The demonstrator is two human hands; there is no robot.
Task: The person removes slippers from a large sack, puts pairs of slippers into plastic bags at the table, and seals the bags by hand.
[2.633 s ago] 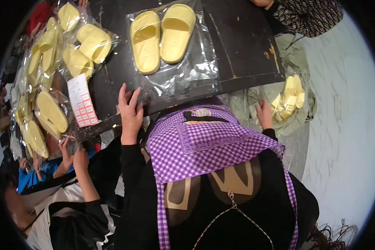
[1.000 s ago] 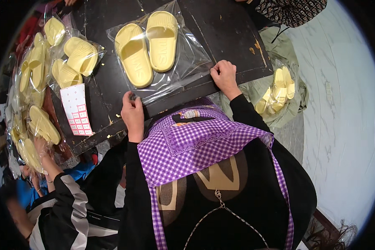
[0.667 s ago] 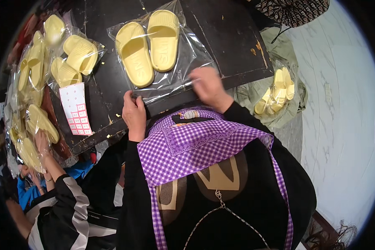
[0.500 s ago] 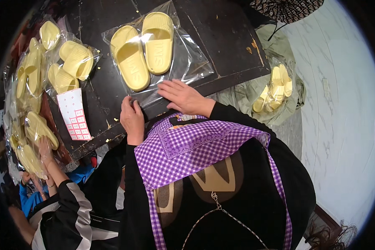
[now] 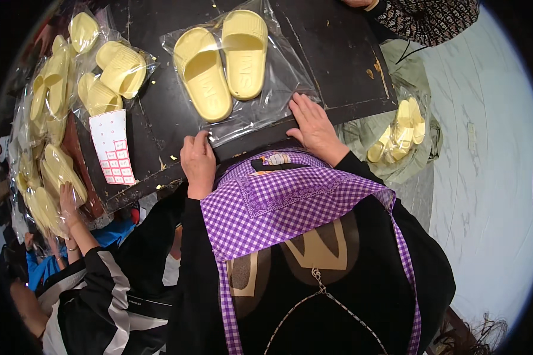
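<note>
A pair of pale yellow slide sandals [image 5: 244,65] lies side by side in a clear plastic bag [image 5: 272,112] on the dark table, toes pointing away from me. My left hand [image 5: 198,165] is at the bag's near left corner, with its fingers curled and the thumb against the film's edge. My right hand [image 5: 315,129] lies open, its straight fingers resting on the near right corner of the bag and its thumb held apart. A short strip of table shows between the bag and my purple checked apron [image 5: 278,192].
Several bagged yellow slides [image 5: 56,89] are heaped at the left. Beside them lies a white card with a red grid [image 5: 112,148]. A co-worker's hand [image 5: 69,204] touches that heap. At the right, more bagged slides [image 5: 404,130] rest on a greenish sheet. A patterned sleeve [image 5: 432,18] shows at the top.
My right hand has slid rightward along the bag's near edge to its right corner. The left fingers have curled in at the left corner. The view has shifted slightly.
</note>
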